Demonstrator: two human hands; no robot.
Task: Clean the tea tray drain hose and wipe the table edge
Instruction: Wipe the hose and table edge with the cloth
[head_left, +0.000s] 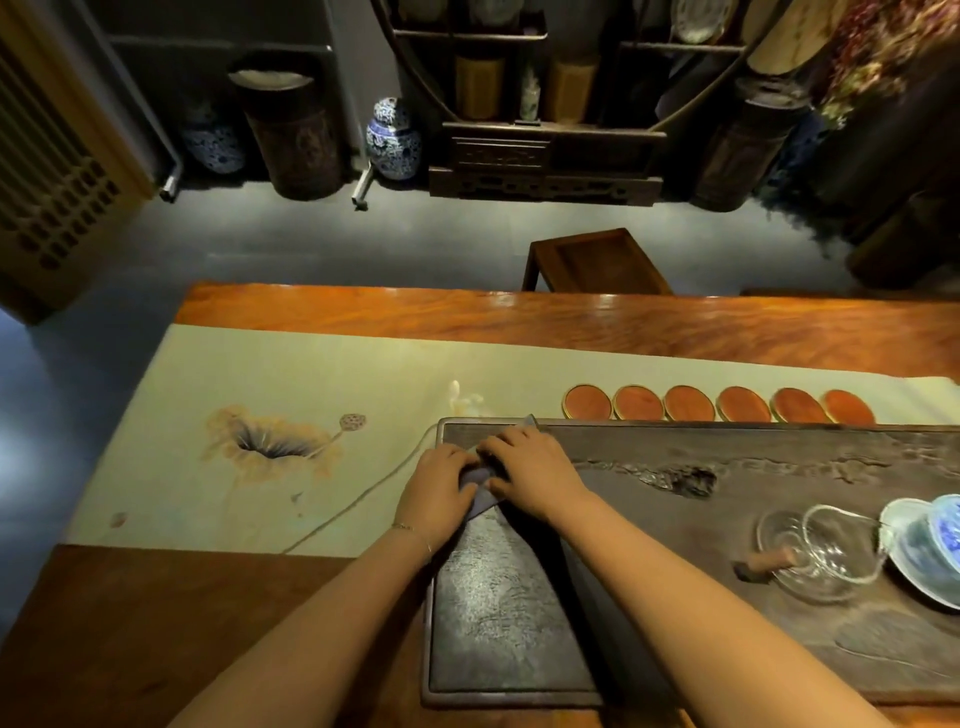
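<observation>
Two hands work a dark cloth (480, 480) at the tea tray's (519, 623) far-left corner: left hand (439, 486) and right hand (524, 467) lie flat, fingers pressing it. Folding square should help wiping; no drain hose shows, tabletop (156, 649) edge untouched.

Single wide cam on my head, looking forward and steeply down, close over the desk (519, 317), floor beyond.
</observation>
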